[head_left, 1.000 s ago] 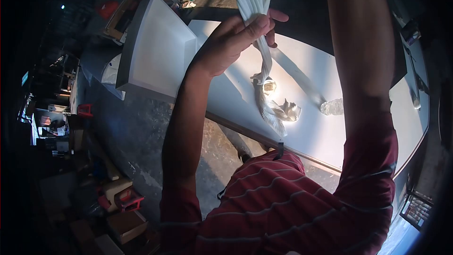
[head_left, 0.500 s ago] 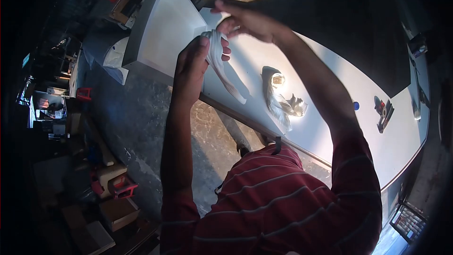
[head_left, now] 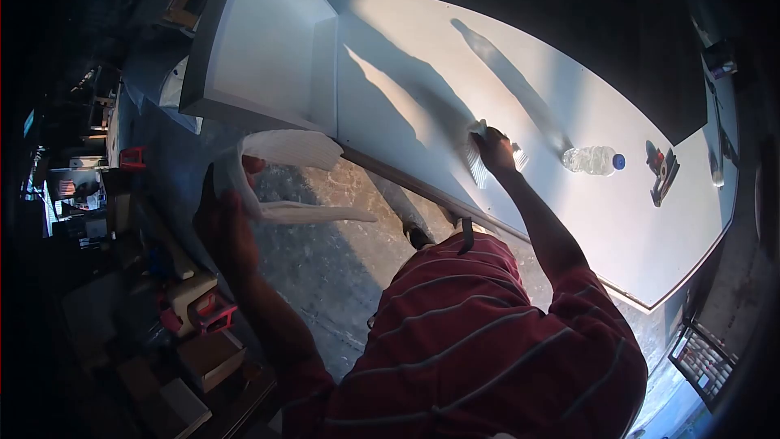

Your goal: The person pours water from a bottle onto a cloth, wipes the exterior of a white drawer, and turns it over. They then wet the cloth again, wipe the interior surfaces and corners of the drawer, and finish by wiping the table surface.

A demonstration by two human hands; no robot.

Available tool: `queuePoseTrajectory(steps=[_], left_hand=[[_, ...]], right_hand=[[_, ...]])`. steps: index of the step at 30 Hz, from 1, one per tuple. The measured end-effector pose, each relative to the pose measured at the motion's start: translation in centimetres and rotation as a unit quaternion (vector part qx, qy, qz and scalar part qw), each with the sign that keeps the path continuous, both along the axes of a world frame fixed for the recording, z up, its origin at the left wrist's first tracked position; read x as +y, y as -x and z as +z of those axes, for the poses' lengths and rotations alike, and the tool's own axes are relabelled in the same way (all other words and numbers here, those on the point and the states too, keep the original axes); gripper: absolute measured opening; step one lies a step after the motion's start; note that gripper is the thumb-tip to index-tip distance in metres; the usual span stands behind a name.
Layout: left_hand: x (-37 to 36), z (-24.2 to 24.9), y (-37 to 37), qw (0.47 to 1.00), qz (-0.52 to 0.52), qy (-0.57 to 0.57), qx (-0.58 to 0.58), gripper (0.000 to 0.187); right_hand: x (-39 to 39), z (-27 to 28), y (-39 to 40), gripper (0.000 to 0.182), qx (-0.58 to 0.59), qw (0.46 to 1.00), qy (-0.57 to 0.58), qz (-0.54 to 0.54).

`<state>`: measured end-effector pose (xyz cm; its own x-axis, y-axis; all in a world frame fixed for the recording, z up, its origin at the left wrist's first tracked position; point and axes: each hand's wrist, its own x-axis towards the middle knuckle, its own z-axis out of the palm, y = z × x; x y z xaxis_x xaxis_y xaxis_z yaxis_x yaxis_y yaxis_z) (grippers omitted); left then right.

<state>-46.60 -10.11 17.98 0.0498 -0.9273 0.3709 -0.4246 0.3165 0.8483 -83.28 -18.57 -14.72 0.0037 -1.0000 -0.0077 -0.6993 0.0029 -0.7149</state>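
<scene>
My left hand [head_left: 227,215] is off to the left over the floor, its fingers closed around a white ribbed cloth strip [head_left: 296,149] whose two ends hang out to the right. On the white table, my right hand [head_left: 494,149] has its fingers closed on a second white ribbed cloth [head_left: 479,169], which is partly hidden beneath the hand. A clear plastic bottle with a blue cap [head_left: 591,160] lies on its side to the right of that hand.
The white table [head_left: 617,236] has a raised box-like panel [head_left: 260,49] at its left end. A dark tool with a red part [head_left: 662,172] lies near the right end. Red stools [head_left: 213,310] and cardboard boxes [head_left: 210,360] stand on the floor at left.
My left hand has moved left and down with its cloth strip, away from my right hand. My right hand has come down onto the other cloth. The bottle, earlier mostly hidden by my arm, now shows.
</scene>
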Motion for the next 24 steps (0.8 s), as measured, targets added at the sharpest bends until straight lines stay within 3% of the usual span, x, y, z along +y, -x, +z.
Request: queuePoseTrajectory(steps=[1,2,3,5,8,10,12,14,15,17,18,20,21,22,23,24], left_hand=[[0.4,0.1,0.0,1.000,-0.002,-0.001,0.001,0.049],[0.9,0.3,0.0,0.999,-0.003,0.007,0.033,0.051],[1.1,0.3,0.1,0.998,-0.003,0.019,0.066,0.052],[1.5,-0.2,-0.2,0.997,0.019,0.021,0.065,0.055],[0.9,-0.7,-0.8,0.999,-0.019,0.012,0.043,0.048],[0.1,-0.8,0.0,0.998,0.041,0.016,-0.042,0.056],[-0.6,-0.8,0.5,0.998,0.038,0.014,-0.042,0.056],[-1.1,-0.9,0.9,0.998,0.035,0.010,-0.041,0.055],[-1.3,-1.0,1.0,0.998,0.027,0.012,-0.048,0.055],[-1.5,-1.0,1.3,0.998,0.021,0.014,-0.056,0.055],[-1.5,-0.9,1.5,0.999,-0.003,-0.002,-0.039,0.055],[-1.8,-0.8,1.9,0.999,-0.020,-0.014,-0.027,0.054],[-2.0,-1.0,2.2,0.997,-0.053,-0.036,0.041,0.054],[-2.2,-1.0,2.6,0.989,-0.085,-0.058,0.108,0.053],[-2.2,-0.9,3.1,0.990,-0.080,-0.057,0.103,0.053],[-2.3,-0.8,3.6,0.991,-0.071,-0.083,0.073,0.052]], right_hand=[[-0.1,2.8,0.4,0.028,-0.069,0.993,-0.092,-0.032],[0.1,3.4,1.0,0.022,-0.274,0.957,-0.059,-0.070],[0.1,4.2,1.8,0.014,-0.370,0.927,0.058,0.004],[0.1,6.3,4.7,0.022,-0.518,0.855,-0.030,-0.001],[0.2,9.8,6.2,0.039,-0.657,0.743,-0.072,-0.111],[0.3,8.9,8.3,0.039,-0.597,0.795,-0.053,-0.099],[0.1,7.2,10.1,0.039,-0.561,0.823,-0.038,-0.077],[0.6,6.7,11.1,0.034,-0.400,0.895,-0.099,-0.174],[1.0,6.5,11.8,0.034,-0.399,0.895,-0.099,-0.176],[1.9,7.2,12.1,0.041,-0.235,0.967,-0.098,-0.014],[3.0,7.5,11.7,0.045,-0.267,0.962,-0.057,0.030],[2.8,5.2,12.0,0.050,-0.164,0.970,-0.164,0.067],[2.9,4.9,11.7,0.052,0.003,0.968,-0.244,0.060],[2.6,2.6,12.3,0.076,0.118,0.936,-0.306,0.125],[5.2,6.0,8.9,0.055,0.376,0.915,-0.122,0.074],[4.2,7.9,7.2,0.045,0.222,0.969,-0.071,0.084]])
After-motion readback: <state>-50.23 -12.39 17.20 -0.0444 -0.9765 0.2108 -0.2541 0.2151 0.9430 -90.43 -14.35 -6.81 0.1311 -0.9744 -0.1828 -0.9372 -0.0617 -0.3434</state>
